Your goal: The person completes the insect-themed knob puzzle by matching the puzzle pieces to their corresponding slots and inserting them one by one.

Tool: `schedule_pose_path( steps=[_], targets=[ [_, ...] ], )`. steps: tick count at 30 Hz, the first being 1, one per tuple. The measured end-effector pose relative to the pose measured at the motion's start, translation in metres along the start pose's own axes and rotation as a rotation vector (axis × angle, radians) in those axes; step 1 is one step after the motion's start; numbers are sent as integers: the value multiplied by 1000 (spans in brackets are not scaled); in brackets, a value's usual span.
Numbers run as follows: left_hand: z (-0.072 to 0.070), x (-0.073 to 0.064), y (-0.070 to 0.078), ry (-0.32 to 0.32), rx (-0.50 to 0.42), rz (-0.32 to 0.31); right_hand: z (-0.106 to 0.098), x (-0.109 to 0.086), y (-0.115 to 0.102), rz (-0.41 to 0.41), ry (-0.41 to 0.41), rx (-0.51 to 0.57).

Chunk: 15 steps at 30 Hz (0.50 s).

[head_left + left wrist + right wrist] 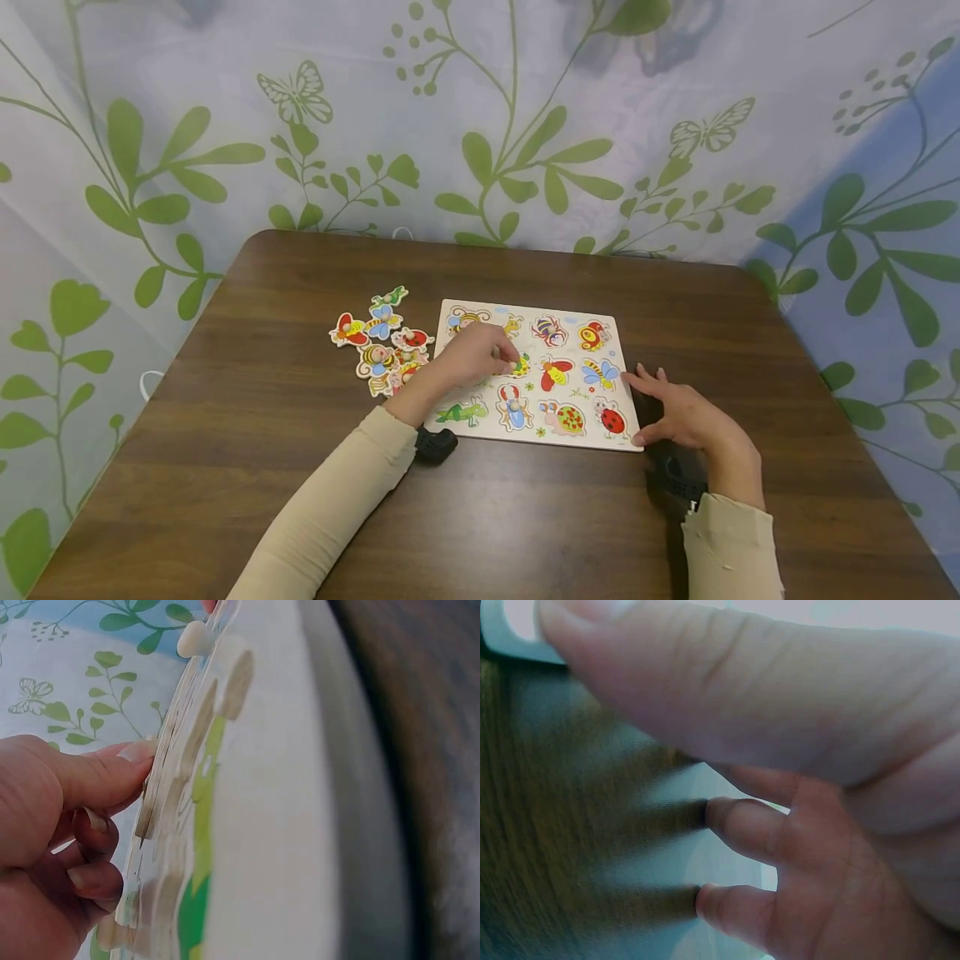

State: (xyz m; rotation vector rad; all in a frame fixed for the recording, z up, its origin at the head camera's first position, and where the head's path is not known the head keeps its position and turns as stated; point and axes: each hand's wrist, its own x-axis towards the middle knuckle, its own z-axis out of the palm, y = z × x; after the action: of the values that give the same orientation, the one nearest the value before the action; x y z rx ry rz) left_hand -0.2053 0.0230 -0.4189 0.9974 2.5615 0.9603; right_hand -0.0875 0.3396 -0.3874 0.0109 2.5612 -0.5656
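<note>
A white wooden peg puzzle board (528, 386) with insect pictures lies on the table. My left hand (477, 354) is over its middle row, thumb and forefinger pinching a green and yellow puzzle piece (522, 365). From the left wrist, the layered edge of that puzzle piece (152, 799) shows beside the thumb of the left hand (56, 825); its face is hidden. At the board's right edge, my right hand (686, 415) has its fingers spread, thumb and forefinger touching the border. In the right wrist view, the right hand's other fingers (739, 825) reach down to the table.
Left of the board, several loose puzzle pieces lie in a pile, among them a red and yellow one (349, 330) and a blue-winged one (383, 320). A blue beetle piece with a knob (513, 406) sits in the board. Behind the brown table (525, 525) hangs a leaf-patterned curtain (360, 108).
</note>
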Motion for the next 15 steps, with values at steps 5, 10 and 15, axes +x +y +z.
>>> schedule_pose_path(
  steps=[5,10,15],
  targets=[
    [0,-1,1,0,59,-11,0,1,1,-3,-3,2],
    [-1,-1,2,-12,91,-14,0,2,3,0,-1,1],
    [0,-2,4,-22,101,-9,0,3,3,5,-1,7]
  ],
)
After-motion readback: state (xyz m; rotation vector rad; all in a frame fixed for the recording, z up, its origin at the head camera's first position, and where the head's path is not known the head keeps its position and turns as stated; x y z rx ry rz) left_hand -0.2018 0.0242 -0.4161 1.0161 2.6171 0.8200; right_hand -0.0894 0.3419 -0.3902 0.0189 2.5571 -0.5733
